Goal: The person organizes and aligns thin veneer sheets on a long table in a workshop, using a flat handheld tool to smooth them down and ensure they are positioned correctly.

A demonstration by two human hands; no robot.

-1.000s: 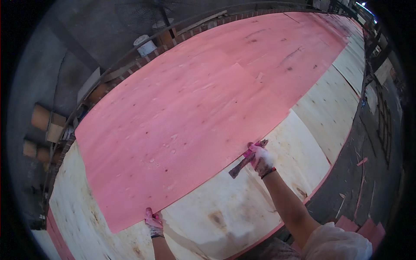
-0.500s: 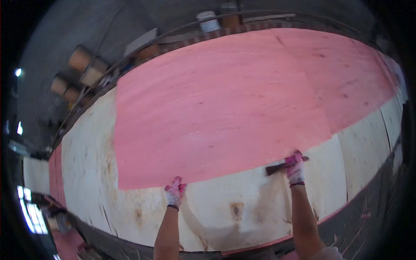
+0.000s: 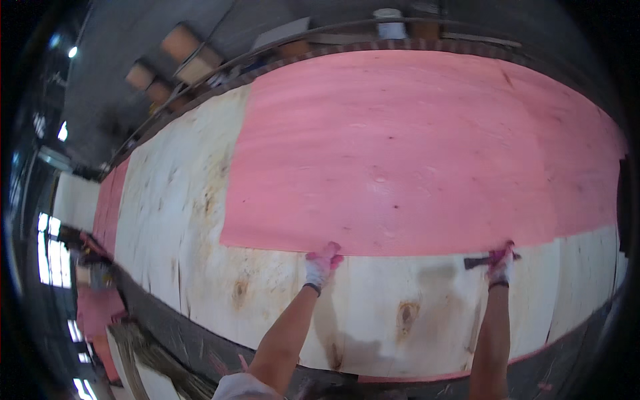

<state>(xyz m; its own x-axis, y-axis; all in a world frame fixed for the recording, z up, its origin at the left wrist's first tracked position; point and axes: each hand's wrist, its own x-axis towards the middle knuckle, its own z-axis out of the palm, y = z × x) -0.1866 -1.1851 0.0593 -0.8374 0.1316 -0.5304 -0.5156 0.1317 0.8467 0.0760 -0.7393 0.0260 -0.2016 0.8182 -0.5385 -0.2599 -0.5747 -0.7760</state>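
A broad pink wood-veneer sheet (image 3: 400,160) lies over pale veneer sheets (image 3: 373,313). My left hand (image 3: 323,264), in a white glove with pink-stained fingers, is closed at the near edge of the pink sheet, its fingers over that edge. Farther right, my right hand (image 3: 501,267) wears a similar glove and grips a dark, short tool (image 3: 475,263) with a flat end. The tool sticks out on both sides of the fist, so its exact kind cannot be told. The right fingertips reach the pink sheet's near edge.
Beyond the stack's far edge are a white bucket (image 3: 391,25), brown boxes (image 3: 181,44) and a pale board (image 3: 283,32). A second pink layer (image 3: 110,203) shows at the left end. Stacked sheets (image 3: 137,360) stand at lower left, near scraps on the dark floor.
The view has turned, shifting the scene rightward. Left of my left hand, the pink sheet's near edge now lies farther from me over the pale wood. My right hand keeps the tool.
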